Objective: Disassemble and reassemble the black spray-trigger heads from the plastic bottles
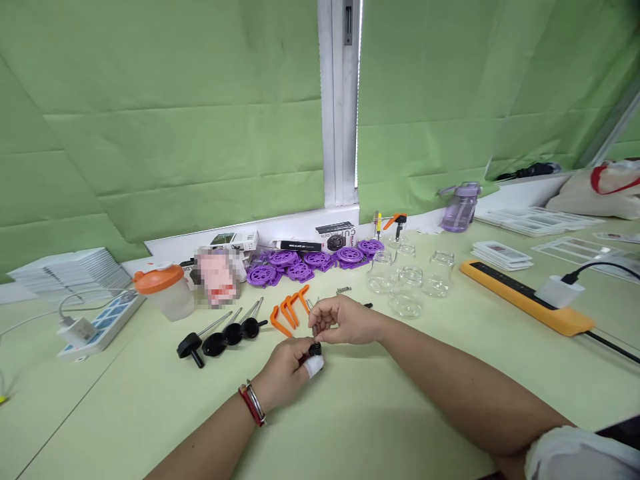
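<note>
My left hand (287, 370), with white tape round its thumb, is closed on a black knob-like part (315, 349). A thin metal rod (309, 305) rises above that part. Just over it, my right hand (343, 320) pinches a small coil spring (315, 330) around the rod, partly hidden by its fingers. To the left lie several black knob-like parts (215, 343) with metal rods. Several orange crank handles (290, 310) lie beyond my hands, and loose springs (343, 291) rest behind my right hand. A small black piece (369, 305) is partly covered by that hand.
Purple spoked parts (300, 270) are piled by small boxes (335, 239) at the wall. Clear glass jars (406, 300) stand right of centre. An orange power strip (525, 300) is at right, a white one (103, 327) at left beside an orange-lidded cup (167, 293).
</note>
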Demonstrator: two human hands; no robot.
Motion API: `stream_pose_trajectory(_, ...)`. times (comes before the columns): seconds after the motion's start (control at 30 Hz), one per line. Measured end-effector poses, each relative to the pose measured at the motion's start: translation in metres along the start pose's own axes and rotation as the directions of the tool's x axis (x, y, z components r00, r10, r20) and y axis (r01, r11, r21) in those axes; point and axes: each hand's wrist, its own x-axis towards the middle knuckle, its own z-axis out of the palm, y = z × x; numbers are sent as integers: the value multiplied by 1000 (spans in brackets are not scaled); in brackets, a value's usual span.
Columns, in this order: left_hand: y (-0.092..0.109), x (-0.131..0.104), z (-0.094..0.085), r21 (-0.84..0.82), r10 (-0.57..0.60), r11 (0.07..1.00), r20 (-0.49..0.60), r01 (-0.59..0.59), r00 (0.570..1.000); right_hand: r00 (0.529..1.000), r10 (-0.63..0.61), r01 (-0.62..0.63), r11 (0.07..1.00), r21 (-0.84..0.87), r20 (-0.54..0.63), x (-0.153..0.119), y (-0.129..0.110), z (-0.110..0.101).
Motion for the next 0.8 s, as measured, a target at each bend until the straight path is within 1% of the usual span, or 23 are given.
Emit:
stream_pose_trajectory(0.1,-1,0,1,3,-3,1000,-3,3,1000,1000,7,-6,998,-57,12,-1,2,-2)
stream_pose_trajectory(0.3,-4,-1,2,8,-5,1000,-11,5,1000,998,14,0,975,-224,63,-3,1,-3)
stream_pose_trajectory(0.53,-2,0,1,-3,20,1000,0,-20,1000,992,12,27,952,-306,125,-4,0,-6)
stream_pose_trajectory(0.67,0,-1,1,-15,33,999,5,-32,999,992,40,3,943,-333,121,-5,0,-5)
stream_pose_trajectory(0.8,-1,-1,3,-10,37,999,-3,-37,999,996,51,-17,921,-389,77,-4,0,2)
